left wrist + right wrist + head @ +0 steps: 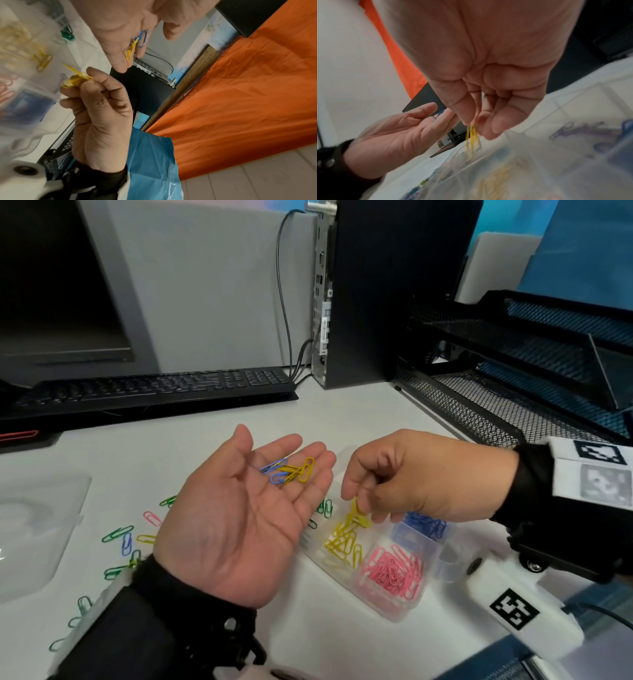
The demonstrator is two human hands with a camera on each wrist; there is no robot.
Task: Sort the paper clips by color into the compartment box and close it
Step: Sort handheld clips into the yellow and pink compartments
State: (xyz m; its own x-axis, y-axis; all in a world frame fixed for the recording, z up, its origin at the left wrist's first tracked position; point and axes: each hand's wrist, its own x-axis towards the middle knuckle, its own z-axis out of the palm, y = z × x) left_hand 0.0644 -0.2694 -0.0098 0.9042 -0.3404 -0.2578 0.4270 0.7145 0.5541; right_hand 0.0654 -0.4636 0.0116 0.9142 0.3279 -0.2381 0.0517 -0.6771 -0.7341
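The right hand point(407, 474) hangs over the compartment box point(394, 607), fingertips pinched together on a few yellow clips point(356, 510) that dangle just above the yellow pile point(344, 541) in one compartment. The left hand point(239, 515) lies palm up beside it, fingers relaxed and nearly straight, carrying a small mixed bunch of blue and yellow clips point(289, 470) on its fingers. The box is clear plastic, near the front right of the worktop point(212, 433); a pink pile point(392, 571) fills the compartment nearest the front edge, a blue pile point(426, 523) the one under the right wrist, and a few green clips point(325, 506) show in the compartment behind the left hand's fingers. That hand covers part of the box from the head view. Loose clips point(125, 537) in green, pink, blue and yellow are scattered on the worktop to the left, with a clear lid point(41, 529) beyond them near the left edge. Towards the back edge stand a black keyboard point(154, 390), a computer tower point(376, 292) and, at the right, a black mesh tray point(513, 378).
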